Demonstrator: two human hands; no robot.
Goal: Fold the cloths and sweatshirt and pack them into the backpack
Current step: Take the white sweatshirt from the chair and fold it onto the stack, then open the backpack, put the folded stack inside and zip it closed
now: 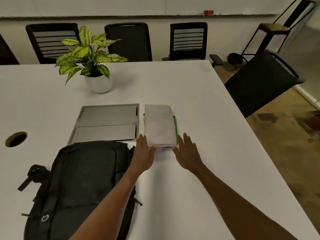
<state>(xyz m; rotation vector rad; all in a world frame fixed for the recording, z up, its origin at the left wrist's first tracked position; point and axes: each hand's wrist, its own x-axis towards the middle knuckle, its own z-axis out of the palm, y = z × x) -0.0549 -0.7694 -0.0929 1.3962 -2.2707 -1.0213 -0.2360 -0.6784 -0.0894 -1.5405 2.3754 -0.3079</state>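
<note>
A folded stack of cloths (160, 124) lies on the white table (199, 104), pale grey on top with a green edge and a dark edge showing along its right side. My left hand (143, 153) lies flat at the stack's near left corner, thumb touching its front edge. My right hand (187, 153) lies flat at the near right corner, fingers straight, thumb at the front edge. A black backpack (83, 187) lies flat to the left of my left forearm, apparently zipped. No sweatshirt can be told apart from the stack.
A grey recessed cable hatch (107, 123) sits left of the stack, behind the backpack. A potted plant (97, 73) stands further back. A round cable hole (16, 139) is at far left. Black chairs (188, 40) line the far side and the right edge.
</note>
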